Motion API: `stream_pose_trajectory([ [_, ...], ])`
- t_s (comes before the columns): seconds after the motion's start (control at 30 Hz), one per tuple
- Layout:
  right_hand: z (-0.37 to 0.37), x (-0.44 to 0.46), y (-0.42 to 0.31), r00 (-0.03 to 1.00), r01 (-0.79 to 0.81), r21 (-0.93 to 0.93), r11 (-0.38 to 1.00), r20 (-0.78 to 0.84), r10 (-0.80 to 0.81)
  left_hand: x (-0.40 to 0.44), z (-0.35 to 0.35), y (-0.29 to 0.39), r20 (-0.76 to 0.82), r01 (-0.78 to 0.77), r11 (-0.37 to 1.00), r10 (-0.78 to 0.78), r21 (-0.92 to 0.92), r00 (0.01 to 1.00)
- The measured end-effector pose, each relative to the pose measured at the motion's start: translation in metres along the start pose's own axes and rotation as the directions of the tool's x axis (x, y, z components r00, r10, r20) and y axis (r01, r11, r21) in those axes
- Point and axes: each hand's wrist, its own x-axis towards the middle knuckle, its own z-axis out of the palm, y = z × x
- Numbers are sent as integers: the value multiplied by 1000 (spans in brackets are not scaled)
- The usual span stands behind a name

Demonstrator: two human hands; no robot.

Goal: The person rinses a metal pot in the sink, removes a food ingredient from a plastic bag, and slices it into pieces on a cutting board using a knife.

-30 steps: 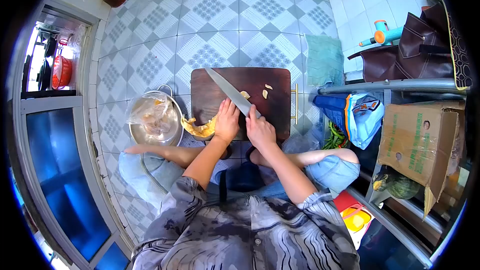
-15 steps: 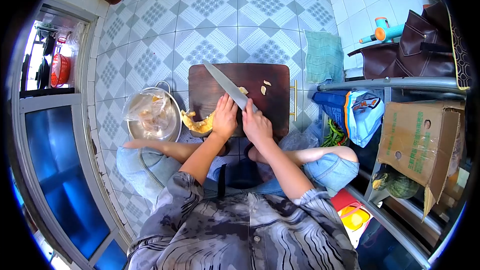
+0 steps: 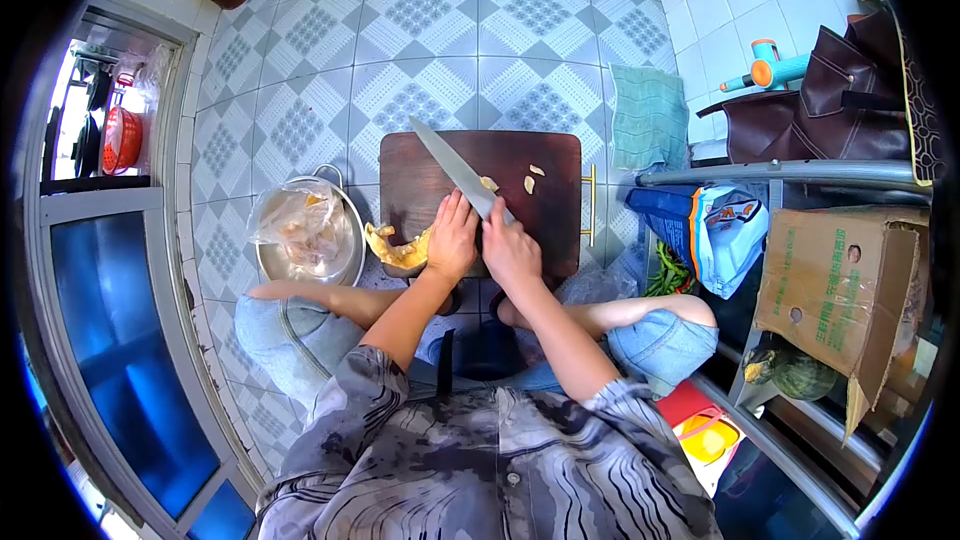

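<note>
A dark wooden cutting board [image 3: 550, 225] lies on the floor between my bent legs. My right hand [image 3: 512, 252] is closed round the handle of a large kitchen knife [image 3: 450, 162], whose long blade slants to the upper left over the board. Fingers together, my left hand [image 3: 453, 240] holds down a yellowish, lumpy food piece [image 3: 398, 252] beside the blade; one end curves out past the board's left edge. I cannot make out exactly what food it is. A cut slice [image 3: 489, 183] lies by the blade, and small pale slices [image 3: 529, 183] rest farther right.
Left of the board stands a metal pot [image 3: 350, 265] with a clear plastic bag [image 3: 295, 223] in it. On the right are a metal rack [image 3: 720, 172], a blue-and-white bag [image 3: 725, 240], green peppers [image 3: 668, 270] and a cardboard box [image 3: 825, 280]. A sliding door [image 3: 130, 330] borders the left.
Both hands and the knife keep nearly the same place against the board. The whole view has shifted slightly, and my right hand sits marginally farther left.
</note>
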Motion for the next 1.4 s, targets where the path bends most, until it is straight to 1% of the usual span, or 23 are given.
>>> stream_pose_trajectory([
  [0.1, -3, 15, -14, 998, -35, 18, 999, 49, 34, 1, -1, 0, -31, 0, 999, -1, -36, 1000],
  [0.13, 0, 12, -6, 1000, 21, 9, 1000, -8, -21, 0, -2, 2, -36, -1, 999, 0, -35, 999],
  [0.2, 3, -7, 9, 999, 10, 0, 1000, -31, -10, 1, -3, 4, 29, 23, 999, -24, 39, 999],
  [0.23, 5, -22, 16, 999, -13, -6, 1000, -43, 12, -1, -5, 5, 30, 19, 999, -20, 36, 999],
  [0.33, 4, -34, 28, 999, -46, -28, 999, -2, 46, 4, -7, 7, 21, 13, 1000, -13, 20, 1000],
  [0.37, 4, -38, 27, 998, -57, -42, 997, 19, 58, 2, -7, 6, 32, -6, 999, 5, 53, 999],
  [0.43, 5, -23, 21, 999, -42, -40, 998, 20, 43, 0, -5, 5, 50, -22, 996, 18, 82, 999],
  [0.5, 2, -1, 7, 1000, 0, 4, 1000, -8, 0, 0, -1, 4, 3, -24, 998, 23, 58, 1000],
  [0.53, 4, 8, 2, 1000, 4, -35, 999, 12, -4, 1, 0, 3, -19, -31, 999, 32, 32, 999],
  [0.63, 1, 6, 3, 1000, 21, -37, 999, -14, -22, 0, 1, 3, -28, -22, 999, 23, 24, 999],
  [0.67, -5, -1, 6, 999, -25, 9, 1000, 47, 25, 2, 0, 4, -33, -24, 999, 25, 26, 999],
  [0.77, 2, -41, 27, 997, -75, -13, 997, -11, 75, 3, -6, 8, 2, -9, 996, 9, 84, 1000],
  [0.8, 2, -50, 33, 990, -123, -25, 992, 72, 125, 5, -7, 8, 14, -15, 995, 14, 95, 1000],
  [0.83, 0, -48, 32, 989, -125, -26, 992, 75, 127, 4, -8, 9, 36, -23, 994, 19, 106, 999],
  [0.9, 3, -41, 27, 992, -116, 4, 993, 50, 115, 3, -7, 7, 37, -39, 994, 36, 99, 999],
  [0.93, 3, -29, 21, 996, -88, 20, 996, 6, 88, 2, -6, 6, 26, -50, 994, 48, 96, 999],
  [0.97, 3, -14, 12, 996, -90, 21, 996, 11, 90, 1, -3, 5, 31, -48, 994, 46, 94, 998],
  [1.03, 3, 6, -2, 998, -57, 14, 998, 11, 57, 0, 3, 2, -30, -43, 998, 44, 53, 999],
  [1.07, 3, 10, -6, 997, -76, 12, 997, 26, 76, 2, 4, 2, -42, -45, 997, 48, 59, 998],
  [1.17, -4, -5, 8, 999, -49, -3, 999, 13, 49, 2, 0, 6, -7, -21, 998, 22, 55, 1000],
  [1.23, 0, -33, 24, 997, -72, 0, 997, -6, 72, 0, -4, 8, 17, -28, 996, 27, 80, 1000],
  [1.3, 4, -52, 37, 993, -111, -89, 990, 15, 113, 5, -4, 8, 23, -23, 994, 20, 104, 1000],
  [1.4, 8, -34, 29, 997, -71, -54, 996, -40, 68, 4, -2, 5, 30, -39, 995, 37, 93, 999],
])
